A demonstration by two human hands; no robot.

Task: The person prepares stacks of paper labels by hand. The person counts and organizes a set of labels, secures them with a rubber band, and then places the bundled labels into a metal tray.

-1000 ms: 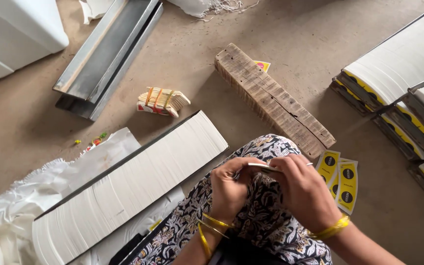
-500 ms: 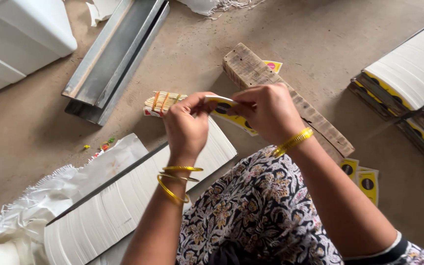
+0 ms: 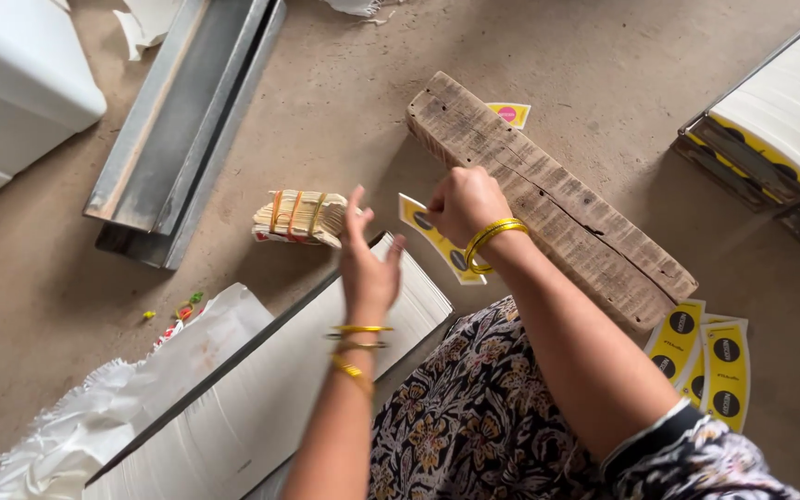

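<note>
My right hand [image 3: 463, 204] sits at the centre of the frame, fingers curled and pinched on the upper end of a yellow label strip [image 3: 439, 243] with dark round marks. The strip hangs down and to the right from that grip, its lower end passing behind my wrist. My left hand [image 3: 368, 268] is just left of the strip, fingers spread and raised, palm turned toward the strip; it holds nothing, and I cannot tell whether a fingertip touches the strip. Both wrists carry yellow bangles.

Left of my left hand, on the concrete floor [image 3: 344, 120], lies a small bundle of labels [image 3: 299, 218] bound with rubber bands, apart from both hands. A weathered wooden plank [image 3: 567, 204] runs diagonally from upper centre to lower right, directly behind my right hand. At its upper end a single yellow label with a pink mark [image 3: 507, 114] lies on the floor. At its lower right end several loose yellow strips [image 3: 713, 356] lie side by side.

Below my left hand, a long tray packed with white sheets on edge [image 3: 261, 407] runs toward the lower left, with crumpled white plastic [image 3: 113, 417] beside it. Metal channels [image 3: 182, 120] lie at upper left, next to a white container [image 3: 11, 93]. A second packed tray [image 3: 780, 120] occupies the upper right.
</note>
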